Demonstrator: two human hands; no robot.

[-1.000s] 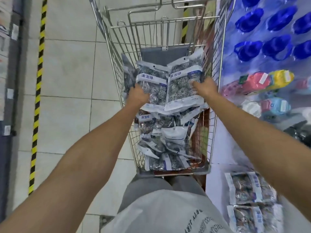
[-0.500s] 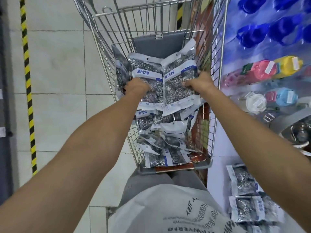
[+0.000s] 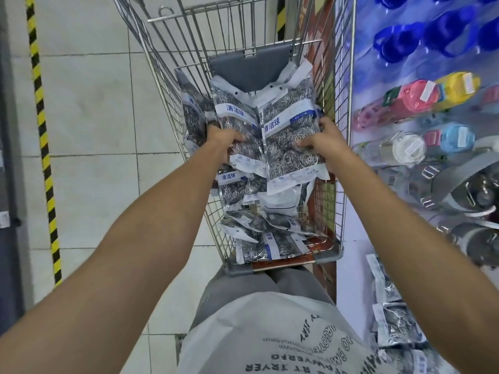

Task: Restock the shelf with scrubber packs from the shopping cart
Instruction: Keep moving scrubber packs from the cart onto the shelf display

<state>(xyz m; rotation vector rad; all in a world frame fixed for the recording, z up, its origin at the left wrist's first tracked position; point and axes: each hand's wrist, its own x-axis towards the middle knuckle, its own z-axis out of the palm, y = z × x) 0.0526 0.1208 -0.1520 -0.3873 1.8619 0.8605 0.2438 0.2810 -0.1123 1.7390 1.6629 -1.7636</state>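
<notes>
A wire shopping cart (image 3: 172,85) stands in front of me, filled with several clear scrubber packs with white and blue labels. My left hand (image 3: 224,139) grips a bunch of packs (image 3: 235,112) at the cart's left side. My right hand (image 3: 321,139) grips another bunch of scrubber packs (image 3: 291,147) on the right, thumb pressed on the front pack. Both bunches are raised above the loose packs (image 3: 259,230) lying lower in the cart. More packs (image 3: 397,325) lie on the white shelf (image 3: 353,268) at the lower right.
Blue plastic items (image 3: 437,36) and coloured bottles (image 3: 421,95) fill the shelves to the right of the cart. Metal kettles (image 3: 464,190) sit below them. A yellow-black striped floor line (image 3: 43,141) runs along the left, beside a dark shelf edge (image 3: 10,184). Tiled floor lies between.
Both hands have closed on bunches of packs and lifted them up and slightly toward me. The view has shifted closer to the cart.
</notes>
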